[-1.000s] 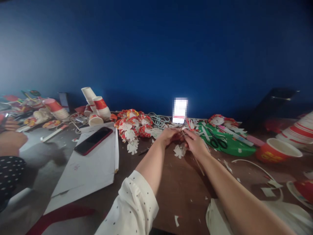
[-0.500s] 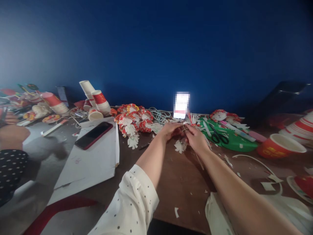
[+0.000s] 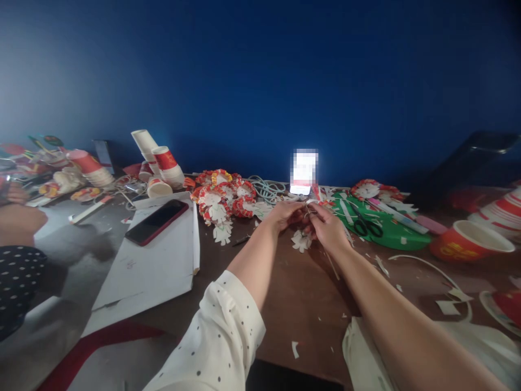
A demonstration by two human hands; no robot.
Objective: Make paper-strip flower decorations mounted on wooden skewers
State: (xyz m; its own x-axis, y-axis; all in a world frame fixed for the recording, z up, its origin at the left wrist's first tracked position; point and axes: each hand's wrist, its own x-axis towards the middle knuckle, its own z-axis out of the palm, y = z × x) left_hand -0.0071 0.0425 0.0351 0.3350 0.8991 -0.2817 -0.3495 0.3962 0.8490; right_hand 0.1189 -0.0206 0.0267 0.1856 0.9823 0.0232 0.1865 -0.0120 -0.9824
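Note:
Above the brown table, my left hand and my right hand meet with fingers pinched together. Between the fingertips runs a thin pale cord, partly hidden by the fingers. A long thin tail hangs down beside my right hand. Just below the hands shows a white paper cutout; whether it is attached to the cord I cannot tell. Behind them stands a lit phone. To the left of my hands lie several red, white and yellow paper crafts with white cutouts.
Black-handled scissors rest on a green sheet at right, near a red paper cup. A dark phone lies on a white board at left. Paper scraps litter the table. Another person's arm is at far left.
Both hands stay together in nearly the same place, with small finger movements around the cord. The view has shifted slightly.

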